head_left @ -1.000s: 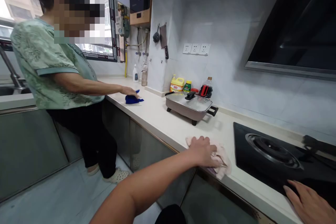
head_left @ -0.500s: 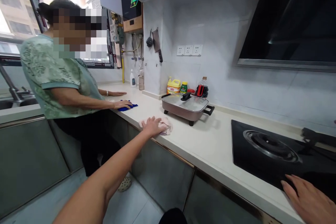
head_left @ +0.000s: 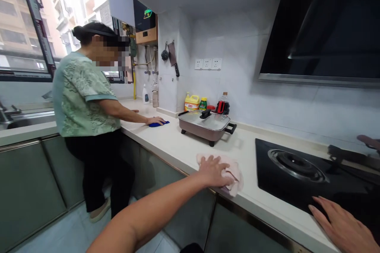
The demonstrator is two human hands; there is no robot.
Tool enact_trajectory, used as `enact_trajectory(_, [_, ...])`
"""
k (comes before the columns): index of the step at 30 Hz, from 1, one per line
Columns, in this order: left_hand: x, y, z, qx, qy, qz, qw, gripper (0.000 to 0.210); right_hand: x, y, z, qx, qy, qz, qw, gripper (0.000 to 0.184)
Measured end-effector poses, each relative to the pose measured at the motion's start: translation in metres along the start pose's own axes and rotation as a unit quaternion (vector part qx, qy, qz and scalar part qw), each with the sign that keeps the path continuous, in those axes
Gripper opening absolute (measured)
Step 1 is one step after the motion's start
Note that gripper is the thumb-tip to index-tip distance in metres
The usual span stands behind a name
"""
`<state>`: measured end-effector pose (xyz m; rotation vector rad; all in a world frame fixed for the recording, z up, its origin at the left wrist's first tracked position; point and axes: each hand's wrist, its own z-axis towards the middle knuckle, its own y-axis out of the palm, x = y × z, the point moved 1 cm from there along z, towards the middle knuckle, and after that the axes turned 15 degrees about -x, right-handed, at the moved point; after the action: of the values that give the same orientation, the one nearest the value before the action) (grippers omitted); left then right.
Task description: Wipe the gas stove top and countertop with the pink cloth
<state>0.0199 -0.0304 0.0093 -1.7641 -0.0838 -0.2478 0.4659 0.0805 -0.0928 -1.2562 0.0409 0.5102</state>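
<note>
My left hand [head_left: 212, 170] lies palm down on a pale pink cloth [head_left: 236, 180], pressing it onto the white countertop [head_left: 172, 148] by the front edge. Its fingers are spread over the folds, and part of the cloth is hidden under the palm. At the lower right, my right hand [head_left: 342, 221] is open and holds nothing. Those fingers are stretched out at the near edge of the black cooktop [head_left: 265, 180]. Behind the cloth stands a brownish electric pan [head_left: 198, 126] with a glass lid.
Another person [head_left: 89, 95] stands at the left, one hand on a blue cloth [head_left: 158, 123]. A yellow jug [head_left: 192, 102] and a dark bottle [head_left: 222, 106] stand behind the pan. A cleaver [head_left: 173, 57] hangs on the wall. The range hood [head_left: 326, 27] overhangs the cooktop.
My left hand has slid the pink cloth rightward along the counter, towards the cooktop. My right hand stays by the cooktop edge. The other person's blue cloth has shifted to the right.
</note>
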Motion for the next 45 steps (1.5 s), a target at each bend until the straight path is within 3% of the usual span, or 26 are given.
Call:
enact_trajectory(4, [0.023, -0.005, 0.021, -0.032, 0.039, -0.003, 0.999, 0.083, 0.026, -0.036, -0.019, -0.044, 0.013, 0.037, 0.998, 0.066])
enact_trajectory(8, [0.022, -0.018, 0.060, 0.003, 0.018, 0.005, 1.000, 0.079, 0.044, -0.058, -0.043, -0.030, 0.022, -0.002, 0.999, 0.064])
enact_trajectory(14, [0.032, -0.034, 0.138, 0.032, -0.021, 0.006, 0.999, 0.068, 0.030, -0.059, -0.056, -0.080, 0.030, -0.016, 0.996, 0.070])
enact_trajectory(18, [0.037, -0.044, 0.194, 0.023, -0.033, -0.003, 0.999, 0.066, 0.026, -0.060, -0.058, -0.061, 0.033, -0.022, 0.997, 0.069])
enact_trajectory(22, [0.043, -0.056, 0.245, 0.002, -0.040, -0.012, 0.999, 0.077, 0.023, -0.062, -0.063, -0.045, 0.029, -0.040, 0.998, 0.063])
enact_trajectory(26, [0.057, -0.071, 0.281, -0.024, -0.049, -0.007, 0.998, 0.091, 0.021, -0.063, -0.066, -0.045, 0.029, -0.048, 0.997, 0.058])
enact_trajectory(29, [0.070, -0.077, 0.295, -0.028, -0.050, 0.006, 0.998, 0.087, 0.019, -0.065, -0.065, -0.043, 0.024, -0.046, 0.998, 0.053])
enact_trajectory(33, [0.082, -0.071, 0.295, -0.027, -0.028, 0.021, 0.999, 0.073, 0.016, -0.067, -0.061, -0.033, 0.018, -0.034, 0.999, 0.050])
enact_trajectory(36, [0.087, -0.060, 0.275, -0.034, 0.005, 0.028, 0.999, 0.072, 0.012, -0.067, -0.058, -0.022, 0.019, -0.028, 0.999, 0.050])
enact_trajectory(40, [0.087, -0.045, 0.227, -0.039, 0.042, 0.038, 0.998, 0.073, 0.006, -0.067, -0.057, -0.021, 0.023, -0.027, 0.999, 0.050])
enact_trajectory(45, [0.080, -0.025, 0.147, -0.039, 0.079, 0.049, 0.995, 0.069, 0.004, -0.066, -0.058, -0.031, 0.036, -0.023, 0.999, 0.056])
